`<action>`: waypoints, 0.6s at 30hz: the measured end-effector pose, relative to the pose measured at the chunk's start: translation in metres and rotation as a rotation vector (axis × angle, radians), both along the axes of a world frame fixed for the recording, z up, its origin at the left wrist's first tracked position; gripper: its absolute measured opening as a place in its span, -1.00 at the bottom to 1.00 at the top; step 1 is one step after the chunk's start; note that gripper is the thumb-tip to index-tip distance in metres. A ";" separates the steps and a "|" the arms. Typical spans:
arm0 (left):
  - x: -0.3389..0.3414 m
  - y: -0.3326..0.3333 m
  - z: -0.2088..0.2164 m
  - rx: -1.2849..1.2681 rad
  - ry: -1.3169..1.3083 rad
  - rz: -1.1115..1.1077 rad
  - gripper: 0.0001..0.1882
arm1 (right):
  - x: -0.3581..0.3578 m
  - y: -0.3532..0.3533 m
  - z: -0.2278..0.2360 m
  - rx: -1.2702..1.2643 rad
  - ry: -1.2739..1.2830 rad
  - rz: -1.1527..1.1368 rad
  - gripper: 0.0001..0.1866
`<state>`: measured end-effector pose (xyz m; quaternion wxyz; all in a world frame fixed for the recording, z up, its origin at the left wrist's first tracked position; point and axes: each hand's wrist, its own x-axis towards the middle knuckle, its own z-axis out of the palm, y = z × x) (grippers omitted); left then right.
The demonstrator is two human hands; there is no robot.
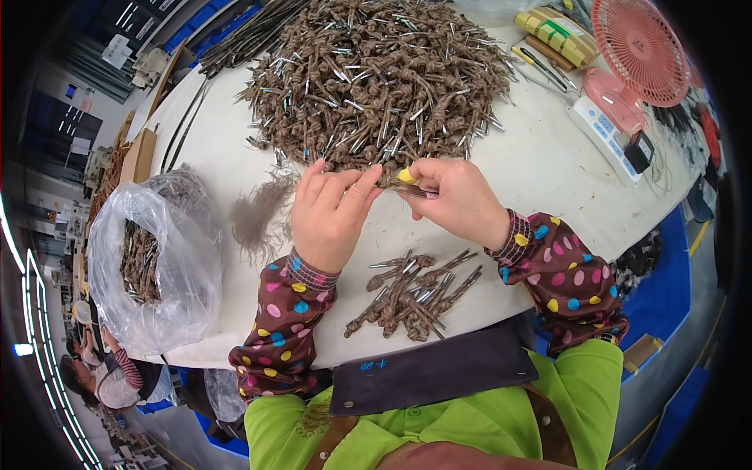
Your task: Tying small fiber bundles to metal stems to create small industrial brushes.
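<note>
Head view, mid-frame: left hand (pixel 329 215) and right hand (pixel 454 200) pinched shut on one brown tuft (pixel 392 178), yellow-taped thumb on top. Above, big pile (pixel 376 70); below, small pile (pixel 415 294). Lower left, clear bag (pixel 157 258). Upper right, pink fan (pixel 638 47).

Beside the big heap of knotted brown pieces (pixel 376 78), the small piece pinched between the left hand (pixel 329 211) and right hand (pixel 454 200) is mostly hidden by the fingers (only a yellow tip shows). The heap's far side runs off the top edge, and the pink fan (pixel 638 47) next to it is cut off too.
</note>
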<state>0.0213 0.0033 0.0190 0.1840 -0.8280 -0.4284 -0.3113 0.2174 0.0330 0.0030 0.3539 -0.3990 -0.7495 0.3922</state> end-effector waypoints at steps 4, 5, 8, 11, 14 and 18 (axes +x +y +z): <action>-0.007 0.005 -0.003 -0.072 -0.042 -0.087 -0.70 | 0.004 0.003 0.010 -0.255 0.044 0.121 -0.86; -0.008 0.006 -0.002 -0.072 -0.042 -0.088 -0.70 | 0.006 0.004 0.011 -0.364 0.057 0.171 -0.84; -0.014 0.006 0.002 -0.244 -0.059 -0.170 -0.73 | 0.007 0.006 0.006 -0.433 0.130 0.250 -0.82; -0.018 0.006 0.000 -0.328 -0.141 -0.212 -0.76 | 0.009 0.010 0.007 -0.438 0.143 0.282 -0.78; -0.016 0.005 0.001 -0.382 -0.198 -0.166 -0.83 | 0.010 0.010 0.008 -0.463 0.127 0.308 -0.78; -0.011 0.002 0.005 -0.246 -0.074 -0.170 -0.84 | 0.010 0.010 0.011 -0.437 0.115 0.309 -0.76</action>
